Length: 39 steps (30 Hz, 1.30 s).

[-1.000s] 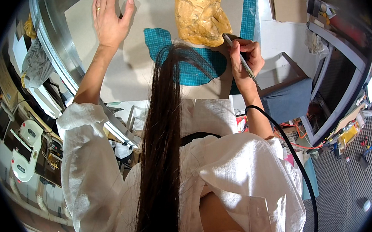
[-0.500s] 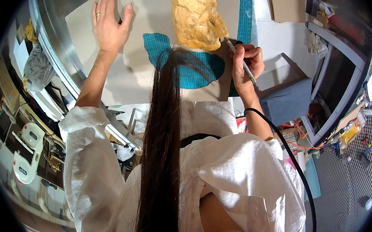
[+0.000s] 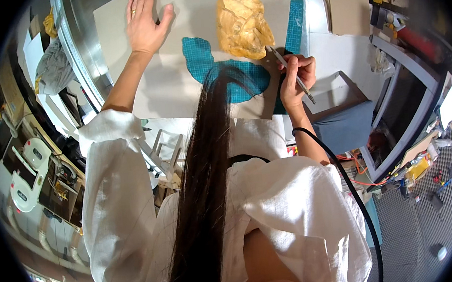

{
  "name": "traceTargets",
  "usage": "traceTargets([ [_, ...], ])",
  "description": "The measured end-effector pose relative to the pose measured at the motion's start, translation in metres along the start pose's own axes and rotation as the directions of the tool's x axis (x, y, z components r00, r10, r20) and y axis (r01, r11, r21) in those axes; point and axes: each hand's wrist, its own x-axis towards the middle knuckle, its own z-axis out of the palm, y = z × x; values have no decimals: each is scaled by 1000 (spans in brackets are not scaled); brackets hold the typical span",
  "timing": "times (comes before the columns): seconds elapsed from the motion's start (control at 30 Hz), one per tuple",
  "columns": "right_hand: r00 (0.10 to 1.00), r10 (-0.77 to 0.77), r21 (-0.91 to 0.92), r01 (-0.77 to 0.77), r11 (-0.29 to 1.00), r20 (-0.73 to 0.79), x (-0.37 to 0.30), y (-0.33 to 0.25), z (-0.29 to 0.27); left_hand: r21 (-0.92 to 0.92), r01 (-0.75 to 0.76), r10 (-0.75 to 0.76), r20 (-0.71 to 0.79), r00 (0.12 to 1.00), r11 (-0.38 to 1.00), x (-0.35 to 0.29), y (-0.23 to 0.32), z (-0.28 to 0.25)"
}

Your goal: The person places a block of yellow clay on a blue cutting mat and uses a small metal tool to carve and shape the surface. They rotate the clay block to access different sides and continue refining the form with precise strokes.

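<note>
My left hand [image 3: 146,23] lies flat on a large beige cardboard sheet [image 3: 144,89], fingers stretched out and thumb apart. My right hand [image 3: 297,78] is closed round a slim pen-like tool [image 3: 303,85]. The tool's tip touches or nearly touches the sheet by the lower right edge of a crinkled, glossy yellow piece [image 3: 241,22]. Whether the tool is a pencil or a knife, I cannot tell. Below the yellow piece, an irregular patch of teal gridded cutting mat [image 3: 197,54] shows, partly covered by my hanging hair [image 3: 197,185].
More of the teal mat [image 3: 295,23] shows along the sheet's right side. A metal rail [image 3: 81,62] runs down the left. A box with dark blue-grey cloth [image 3: 343,125] stands right of my forearm, and a black cable [image 3: 352,182] hangs beside it.
The view has shifted a little, so the sheet and my left hand appear farther right. The tool tip sits slightly farther left, still close to the yellow piece's edge.
</note>
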Motion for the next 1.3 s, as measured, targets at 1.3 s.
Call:
traceTargets([
  [1.3,991,-18,-179,41,983,132,12,3,-2,-14,-37,36,-38,999,999,-1,-4,3],
])
